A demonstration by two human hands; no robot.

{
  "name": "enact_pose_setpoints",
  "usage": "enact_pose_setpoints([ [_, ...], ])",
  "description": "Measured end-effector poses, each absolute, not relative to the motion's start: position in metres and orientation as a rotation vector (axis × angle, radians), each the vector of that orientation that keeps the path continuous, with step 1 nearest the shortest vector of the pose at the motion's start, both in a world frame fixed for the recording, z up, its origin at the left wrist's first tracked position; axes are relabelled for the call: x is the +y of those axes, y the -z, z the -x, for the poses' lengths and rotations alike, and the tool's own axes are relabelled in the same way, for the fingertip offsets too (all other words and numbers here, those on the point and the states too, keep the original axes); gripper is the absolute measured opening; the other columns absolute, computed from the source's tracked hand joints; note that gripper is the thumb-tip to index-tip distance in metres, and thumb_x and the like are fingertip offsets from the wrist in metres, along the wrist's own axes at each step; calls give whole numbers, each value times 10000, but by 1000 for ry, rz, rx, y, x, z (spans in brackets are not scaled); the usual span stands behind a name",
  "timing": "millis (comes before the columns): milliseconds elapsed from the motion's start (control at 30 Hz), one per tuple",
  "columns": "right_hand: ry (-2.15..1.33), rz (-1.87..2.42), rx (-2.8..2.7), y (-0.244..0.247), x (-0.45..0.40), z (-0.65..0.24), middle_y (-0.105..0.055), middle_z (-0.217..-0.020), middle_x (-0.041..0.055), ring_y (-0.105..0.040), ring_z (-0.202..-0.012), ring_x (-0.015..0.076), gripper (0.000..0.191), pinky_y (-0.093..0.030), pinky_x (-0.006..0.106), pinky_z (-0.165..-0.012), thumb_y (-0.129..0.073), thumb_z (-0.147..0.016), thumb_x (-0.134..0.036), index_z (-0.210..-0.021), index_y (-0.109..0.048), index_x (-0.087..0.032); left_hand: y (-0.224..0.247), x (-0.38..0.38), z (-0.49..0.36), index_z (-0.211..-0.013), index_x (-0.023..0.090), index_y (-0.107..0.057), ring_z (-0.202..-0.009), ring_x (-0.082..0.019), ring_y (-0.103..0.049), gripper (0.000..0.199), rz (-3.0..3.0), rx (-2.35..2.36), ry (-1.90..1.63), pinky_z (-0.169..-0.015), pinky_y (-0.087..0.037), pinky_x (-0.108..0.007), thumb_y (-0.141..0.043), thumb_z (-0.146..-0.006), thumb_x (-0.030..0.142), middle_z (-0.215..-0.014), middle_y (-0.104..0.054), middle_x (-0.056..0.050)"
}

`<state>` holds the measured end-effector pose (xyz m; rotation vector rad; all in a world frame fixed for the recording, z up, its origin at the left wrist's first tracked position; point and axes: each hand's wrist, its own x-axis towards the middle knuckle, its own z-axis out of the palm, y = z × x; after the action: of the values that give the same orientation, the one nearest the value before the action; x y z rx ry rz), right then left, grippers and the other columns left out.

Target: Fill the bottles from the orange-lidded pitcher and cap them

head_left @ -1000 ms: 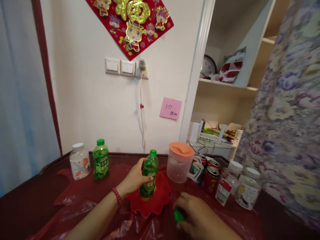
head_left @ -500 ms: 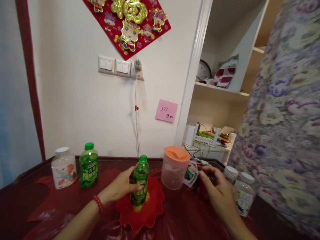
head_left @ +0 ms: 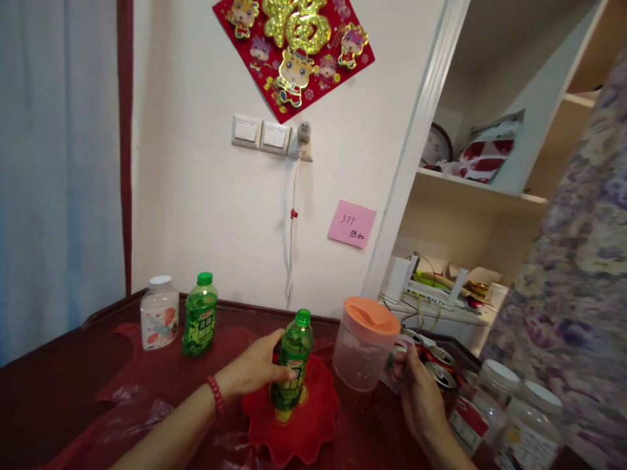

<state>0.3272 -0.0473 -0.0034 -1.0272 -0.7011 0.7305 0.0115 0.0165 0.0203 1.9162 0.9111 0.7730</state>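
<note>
Left hand (head_left: 255, 367) grips an uncapped green drink bottle (head_left: 293, 362) over the red scalloped tray (head_left: 313, 427).
Right hand (head_left: 422, 395), fingers curled, seems closed around the handle of the orange-lidded pitcher (head_left: 365, 346).

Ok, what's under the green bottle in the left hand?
Red scalloped dish, with yellow print visible on it. The patch directly beneath the green bottle is covered.
</note>
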Motion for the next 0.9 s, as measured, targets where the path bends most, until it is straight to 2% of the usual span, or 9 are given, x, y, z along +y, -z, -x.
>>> enact_pose_setpoints([
  [133, -675, 980, -656, -1, -45, -320, -366, -496, -106, -334, -425, 70, 536, -407, 228, -466, -743, -658, -682, -603, -474, -221, -19, 15, -12, -1104, 188, -613, -1086, -274, -619, 485, -1883, 886, -797, -954, -469, -357, -743, -639, 236, -1123, -709, -39],
  [267, -651, 985, -608, -10, -44, -321, -405, -513, -97, -387, -433, 71, 518, -402, 215, -452, -774, -655, -646, -618, -495, -211, -21, 11, -12, -1127, 189, -610, -1084, -275, -626, 522, -1868, 905, -806, -953, -472, -357, -759, -628, 227, -1115, -713, -41],
  [467, -630, 989, -600, -34, -53, -330, -416, -512, -96, -391, -442, 65, 521, -380, 200, -438, -804, -649, -622, -619, -499, -200, -24, 9, -12, -1172, 177, -606, -1069, -276, -636, 576, -1862, 939, -802, -938, -482, -357, -752, -615, 201, -1133, -717, -49],
  [667, -616, 1006, -682, -70, -65, -332, -377, -499, -104, -324, -443, 60, 517, -336, 187, -420, -805, -663, -611, -630, -489, -202, -21, 10, -13, -1133, 172, -610, -1034, -283, -649, 537, -1883, 935, -809, -896, -498, -349, -761, -621, 239, -1097, -726, -49],
  [900, -612, 1089, -882, -101, -68, -332, -339, -509, -100, -303, -441, 66, 518, -316, 199, -406, -745, -734, -629, -618, -465, -210, -20, 7, -14, -1113, 185, -621, -1067, -292, -643, 522, -1865, 936, -834, -929, -490, -364, -747, -608, 232, -1124, -727, -48],
])
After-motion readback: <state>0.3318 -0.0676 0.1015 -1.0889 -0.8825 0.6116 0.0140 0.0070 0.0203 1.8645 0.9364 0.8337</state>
